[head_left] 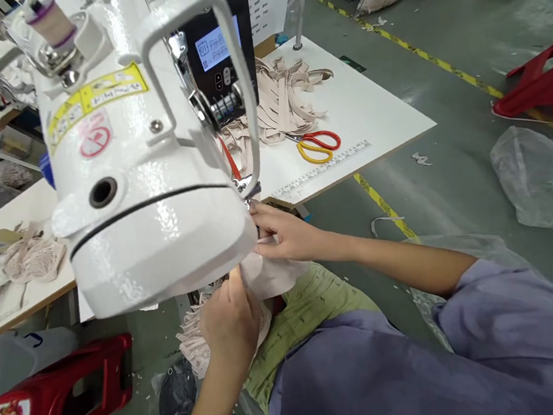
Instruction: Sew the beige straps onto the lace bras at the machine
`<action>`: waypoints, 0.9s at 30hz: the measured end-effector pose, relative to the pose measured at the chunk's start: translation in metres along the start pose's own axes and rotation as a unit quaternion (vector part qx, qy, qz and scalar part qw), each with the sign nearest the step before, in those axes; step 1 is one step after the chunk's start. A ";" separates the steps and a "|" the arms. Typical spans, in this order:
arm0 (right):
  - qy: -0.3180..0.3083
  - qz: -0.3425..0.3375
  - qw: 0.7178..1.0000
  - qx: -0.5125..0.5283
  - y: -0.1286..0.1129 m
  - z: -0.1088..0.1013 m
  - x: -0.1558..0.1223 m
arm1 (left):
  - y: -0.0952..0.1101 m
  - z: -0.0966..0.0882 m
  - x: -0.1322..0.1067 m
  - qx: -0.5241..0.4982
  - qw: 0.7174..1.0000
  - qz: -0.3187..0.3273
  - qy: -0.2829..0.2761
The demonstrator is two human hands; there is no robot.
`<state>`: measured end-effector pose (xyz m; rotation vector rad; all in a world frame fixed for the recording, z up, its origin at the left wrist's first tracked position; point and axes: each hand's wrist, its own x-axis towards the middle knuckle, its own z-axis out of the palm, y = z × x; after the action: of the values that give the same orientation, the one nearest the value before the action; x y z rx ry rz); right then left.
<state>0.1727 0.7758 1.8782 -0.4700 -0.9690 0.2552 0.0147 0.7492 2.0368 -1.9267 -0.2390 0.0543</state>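
Observation:
A white sewing machine (171,246) fills the left middle of the view, its head hiding the needle area. My left hand (231,316) is closed on a pale pink fabric piece (277,274) just below the machine head. Ruffled lace (194,340) in the same pale colour hangs beside that hand. Near the machine's needle side, my right hand (282,233) has its fingers bent onto the upper edge of the fabric, its fingertips partly hidden by the machine. The fabric drapes over a green patterned cloth (312,303) on my lap.
Pale fabric strips (289,99) lie heaped on the white table (392,128), near scissors (319,146) with red and yellow handles and a ruler marking (322,169). Red stools (73,397) stand on the floor at left and right. More pale garments (35,258) lie on the left table.

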 end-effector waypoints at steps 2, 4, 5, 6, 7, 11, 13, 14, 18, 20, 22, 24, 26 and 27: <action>0.011 -0.002 1.000 0.022 0.003 0.005 -0.004 | -0.003 -0.001 -0.007 -0.043 0.998 -0.023 0.032; 0.032 0.006 0.998 0.054 0.012 0.008 -0.009 | -0.005 -0.001 -0.012 -0.121 0.989 -0.059 0.063; 0.046 0.016 0.997 0.060 0.017 0.009 -0.012 | -0.006 -0.002 -0.014 -0.170 0.979 -0.086 0.067; 0.057 0.026 0.997 0.053 0.022 0.010 -0.015 | -0.007 -0.002 -0.014 -0.221 0.966 -0.117 0.063; 0.061 0.035 0.997 0.035 0.027 0.010 -0.019 | -0.009 -0.003 -0.014 -0.269 0.950 -0.150 0.048; 0.014 0.019 0.999 -0.048 0.025 0.015 -0.039 | -0.016 -0.005 -0.010 -0.413 0.876 -0.229 -0.096; -0.029 -0.009 0.999 -0.036 0.010 0.022 -0.055 | -0.018 -0.005 -0.010 -0.475 0.832 -0.217 -0.188; -0.052 -0.022 0.998 -0.016 0.001 0.027 -0.065 | -0.018 -0.006 -0.013 -0.512 0.803 -0.206 -0.225; -0.103 -0.010 0.988 0.118 -0.028 0.053 -0.091 | -0.020 -0.012 -0.036 -0.613 0.718 -0.229 -0.236; -0.130 0.044 0.970 0.201 -0.030 0.072 -0.088 | -0.026 -0.019 -0.052 -0.608 0.720 -0.261 -0.211; -0.158 0.105 0.929 0.319 -0.023 0.095 -0.075 | -0.036 -0.025 -0.065 -0.584 0.731 -0.281 -0.213; -0.149 0.185 0.855 0.460 -0.014 0.117 -0.060 | -0.047 -0.027 -0.074 -0.559 0.741 -0.289 -0.234; -0.097 0.276 0.772 0.565 -0.006 0.135 -0.048 | -0.055 -0.021 -0.078 -0.533 0.754 -0.280 -0.263; -0.064 0.307 0.744 0.590 -0.002 0.140 -0.046 | -0.058 -0.016 -0.080 -0.512 0.767 -0.276 -0.271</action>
<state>0.0302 0.7931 1.9127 0.4503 -0.5730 1.4202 -0.0689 0.7387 2.0901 -2.7875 -1.4796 0.1024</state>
